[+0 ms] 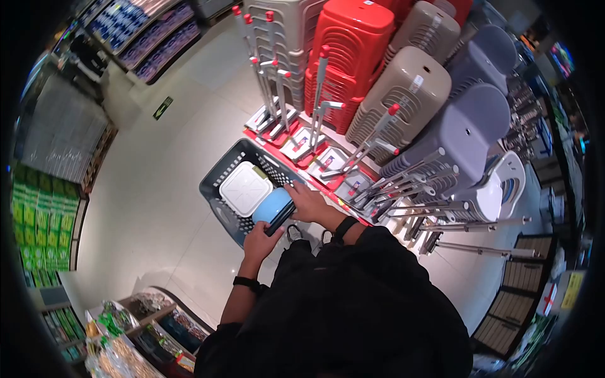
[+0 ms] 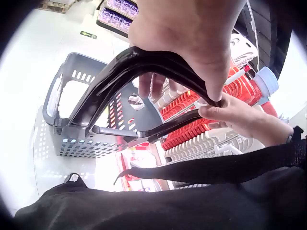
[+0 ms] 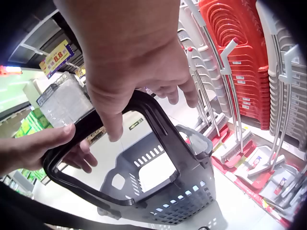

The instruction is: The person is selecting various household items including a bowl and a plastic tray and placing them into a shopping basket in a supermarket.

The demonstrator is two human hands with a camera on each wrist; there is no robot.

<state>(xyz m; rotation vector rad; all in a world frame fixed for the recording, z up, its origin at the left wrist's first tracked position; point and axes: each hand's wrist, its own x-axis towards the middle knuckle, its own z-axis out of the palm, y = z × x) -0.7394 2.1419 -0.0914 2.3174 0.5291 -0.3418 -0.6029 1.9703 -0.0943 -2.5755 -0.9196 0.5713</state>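
Observation:
A dark grey shopping basket (image 1: 222, 211) holds a white-lidded container (image 1: 246, 189) and a round light-blue item (image 1: 271, 204). Its black handle (image 2: 103, 88) is raised between the two hands. My left hand (image 1: 257, 246) grips one end of the grip bar, thumb on one side and fingers on the other. At the other end my right hand (image 1: 307, 205) holds the bar (image 3: 160, 127) between thumb and fingers; in the right wrist view some of its fingers stick out loosely. The palms' undersides are hidden.
Brooms and dustpans (image 1: 328, 165) stand in a red-edged row beside the basket. Behind them rise stacks of red (image 1: 350, 31), beige (image 1: 409, 85) and purple-grey stools (image 1: 472, 126). Bins of packaged goods (image 1: 148, 327) are at lower left, green boxes (image 1: 44, 220) at far left.

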